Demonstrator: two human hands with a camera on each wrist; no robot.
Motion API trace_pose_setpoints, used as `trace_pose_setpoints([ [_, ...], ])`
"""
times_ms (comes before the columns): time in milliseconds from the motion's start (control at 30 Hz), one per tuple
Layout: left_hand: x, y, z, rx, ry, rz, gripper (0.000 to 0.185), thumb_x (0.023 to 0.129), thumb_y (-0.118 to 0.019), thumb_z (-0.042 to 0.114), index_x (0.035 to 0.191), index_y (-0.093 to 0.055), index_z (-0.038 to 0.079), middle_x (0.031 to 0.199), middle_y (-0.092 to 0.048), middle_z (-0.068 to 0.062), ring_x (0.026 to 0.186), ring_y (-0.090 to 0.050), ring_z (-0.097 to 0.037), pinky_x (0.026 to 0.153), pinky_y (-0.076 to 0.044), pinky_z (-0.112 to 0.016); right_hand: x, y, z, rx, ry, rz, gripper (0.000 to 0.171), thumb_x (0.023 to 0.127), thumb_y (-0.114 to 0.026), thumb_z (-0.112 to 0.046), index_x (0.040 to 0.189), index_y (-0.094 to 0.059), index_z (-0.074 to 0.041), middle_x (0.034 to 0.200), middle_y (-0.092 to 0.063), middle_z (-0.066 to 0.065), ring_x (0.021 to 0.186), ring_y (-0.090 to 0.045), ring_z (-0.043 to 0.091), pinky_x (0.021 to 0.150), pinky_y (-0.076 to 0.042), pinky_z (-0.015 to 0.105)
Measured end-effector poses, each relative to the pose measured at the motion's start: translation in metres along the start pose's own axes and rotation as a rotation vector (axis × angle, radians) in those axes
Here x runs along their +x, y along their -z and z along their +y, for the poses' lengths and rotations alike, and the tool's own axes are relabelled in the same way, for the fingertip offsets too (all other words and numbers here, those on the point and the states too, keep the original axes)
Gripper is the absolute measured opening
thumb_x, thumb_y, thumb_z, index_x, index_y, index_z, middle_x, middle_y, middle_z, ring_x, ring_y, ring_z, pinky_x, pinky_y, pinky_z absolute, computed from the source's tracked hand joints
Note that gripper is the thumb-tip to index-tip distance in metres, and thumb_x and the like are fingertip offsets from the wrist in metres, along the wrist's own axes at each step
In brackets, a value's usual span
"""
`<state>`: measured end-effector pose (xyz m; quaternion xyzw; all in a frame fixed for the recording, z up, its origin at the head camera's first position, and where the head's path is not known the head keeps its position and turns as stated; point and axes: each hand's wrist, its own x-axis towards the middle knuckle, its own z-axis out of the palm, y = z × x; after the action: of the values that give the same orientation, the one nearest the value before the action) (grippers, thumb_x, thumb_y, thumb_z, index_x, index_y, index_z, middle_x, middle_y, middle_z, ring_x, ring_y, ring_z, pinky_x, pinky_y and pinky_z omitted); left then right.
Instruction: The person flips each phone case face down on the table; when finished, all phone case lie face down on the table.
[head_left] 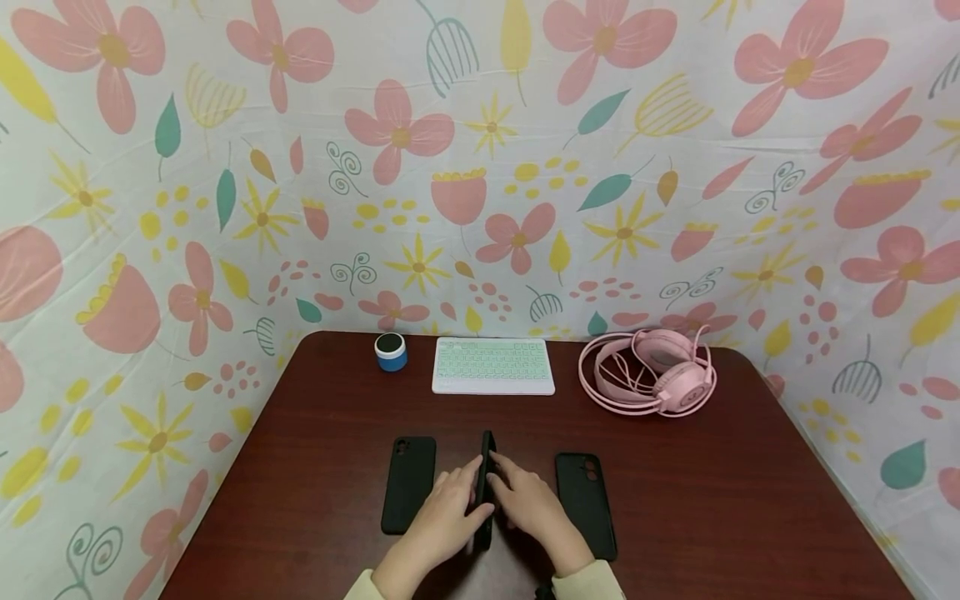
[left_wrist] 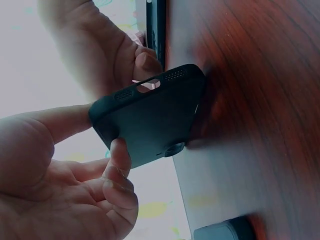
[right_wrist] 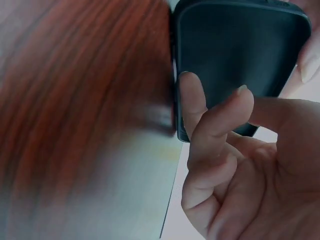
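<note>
Here, both hands' fingers (head_left: 471,477) clamp an upright phone case (head_left: 486,483) on the brown table (head_left: 750,500), floral cloth (head_left: 150,208) behind.

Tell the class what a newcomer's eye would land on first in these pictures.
Both hands, left hand and right hand, hold a black soft phone case on its edge at the near middle of the dark red wooden table. Pink corded headphones lie at the far right, against the flowered cloth backdrop.

Dark wood table (head_left: 750,500), speaker (head_left: 391,351), keyboard (head_left: 492,366), pink headphones (head_left: 649,371), phone cases (head_left: 408,483)
</note>
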<state>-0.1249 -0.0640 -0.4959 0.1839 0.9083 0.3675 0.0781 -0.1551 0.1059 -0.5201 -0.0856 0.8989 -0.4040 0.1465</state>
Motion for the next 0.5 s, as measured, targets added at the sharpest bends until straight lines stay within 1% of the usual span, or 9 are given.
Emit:
trace_pose_setpoints([
  [33,0.0004,-0.0007,-0.0003,-0.001,-0.002,0.002,0.067,0.093,-0.066,0.029,0.147,-0.036,0.004,0.080,-0.045,0.008,0.079,-0.043,-0.012,0.084,-0.043,-0.045,-0.0002,0.0007,-0.0004,0.010,-0.001,0.001,0.055,0.102,-0.044,-0.043,0.147,-0.041,-0.013,0.060,-0.057,0.004,0.046,-0.057,0.021,0.050,-0.045,0.036],
  [67,0.0009,-0.0012,-0.0005,-0.005,-0.003,0.002,0.067,0.093,-0.066,0.029,0.147,-0.036,0.004,0.080,-0.045,0.009,0.079,-0.043,-0.012,0.084,-0.044,-0.045,-0.0005,0.0013,-0.0007,0.020,-0.003,0.000,0.056,0.102,-0.041,-0.046,0.147,-0.041,-0.014,0.060,-0.057,0.005,0.047,-0.058,0.022,0.051,-0.045,0.036],
  [100,0.0013,-0.0018,-0.0007,-0.008,-0.003,0.001,0.067,0.093,-0.066,0.029,0.147,-0.036,0.005,0.080,-0.046,0.009,0.079,-0.042,-0.012,0.079,-0.044,-0.042,-0.0009,0.0019,-0.0011,0.028,-0.003,0.000,0.057,0.102,-0.038,-0.048,0.147,-0.041,-0.014,0.060,-0.057,0.006,0.047,-0.058,0.023,0.052,-0.044,0.037],
  [133,0.0019,-0.0023,-0.0010,-0.018,-0.006,0.002,0.066,0.093,-0.066,0.029,0.147,-0.037,0.005,0.079,-0.046,0.009,0.078,-0.042,-0.012,0.077,-0.045,-0.040,-0.0015,0.0025,-0.0017,0.039,-0.006,-0.001,0.058,0.102,-0.036,-0.049,0.148,-0.041,-0.014,0.060,-0.057,0.006,0.048,-0.058,0.024,0.052,-0.044,0.037],
  [200,0.0031,-0.0031,-0.0018,-0.035,-0.010,0.001,0.066,0.093,-0.066,0.029,0.147,-0.037,0.005,0.078,-0.046,0.009,0.076,-0.041,-0.012,0.070,-0.044,-0.033,-0.0026,0.0035,-0.0025,0.056,-0.014,-0.004,0.060,0.102,-0.031,-0.052,0.148,-0.040,-0.013,0.061,-0.058,0.007,0.048,-0.058,0.026,0.052,-0.044,0.037],
  [267,0.0041,-0.0039,-0.0026,-0.059,-0.015,-0.002,0.065,0.093,-0.066,0.029,0.146,-0.037,0.005,0.078,-0.047,0.010,0.075,-0.041,-0.012,0.061,-0.039,-0.028,-0.0041,0.0047,-0.0037,0.070,-0.022,-0.004,0.063,0.102,-0.028,-0.054,0.148,-0.039,-0.012,0.061,-0.059,0.007,0.049,-0.057,0.027,0.053,-0.044,0.038],
  [367,0.0052,-0.0052,-0.0032,-0.087,-0.021,-0.012,0.065,0.093,-0.066,0.030,0.145,-0.036,0.004,0.078,-0.048,0.010,0.074,-0.041,-0.011,0.060,-0.039,-0.026,-0.0053,0.0060,-0.0047,0.080,-0.028,-0.002,0.068,0.101,-0.025,-0.057,0.149,-0.037,-0.011,0.062,-0.059,0.007,0.049,-0.057,0.027,0.055,-0.044,0.038],
  [500,0.0058,-0.0069,-0.0032,-0.123,-0.017,-0.039,0.067,0.093,-0.065,0.033,0.146,-0.034,0.005,0.078,-0.049,0.009,0.074,-0.042,-0.011,0.060,-0.040,-0.027,-0.0048,0.0064,-0.0039,0.095,-0.021,-0.001,0.074,0.098,-0.026,-0.063,0.149,-0.036,-0.010,0.062,-0.059,0.005,0.050,-0.058,0.026,0.053,-0.044,0.038],
])
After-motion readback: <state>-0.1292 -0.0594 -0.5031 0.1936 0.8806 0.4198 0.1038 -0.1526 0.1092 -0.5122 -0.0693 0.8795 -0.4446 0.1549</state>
